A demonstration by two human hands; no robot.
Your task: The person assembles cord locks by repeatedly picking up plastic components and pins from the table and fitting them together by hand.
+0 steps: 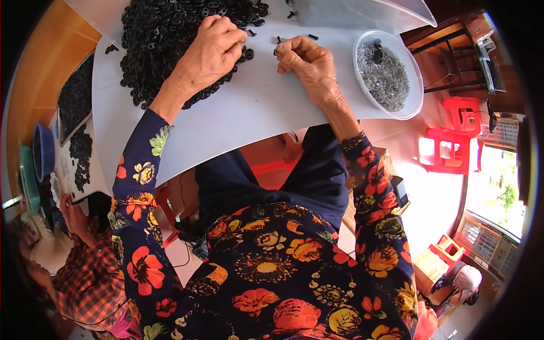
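Observation:
A large heap of small black oval parts with holes [153, 45] lies at the left of the pale table [255, 107]. My left hand [212, 51] is at the heap's right edge, its fingers curled together; whatever is between the fingertips is hidden. To the right of it, just above the tabletop, my right hand [309, 63] pinches a small dark piece between thumb and fingers, too small to make out fully. A few loose black bits [313, 37] lie near both hands. Beside my right hand stands a round clear tub [418, 96] of small clear pieces [385, 79], with some black ones on top.
A translucent bin [362, 14] stands at the far right of the table. At left, another person in a checked shirt [90, 283] sits by a table with black parts [81, 156], a blue basket [42, 152] and a green basket [28, 178]. Red stools [447, 150] stand at right.

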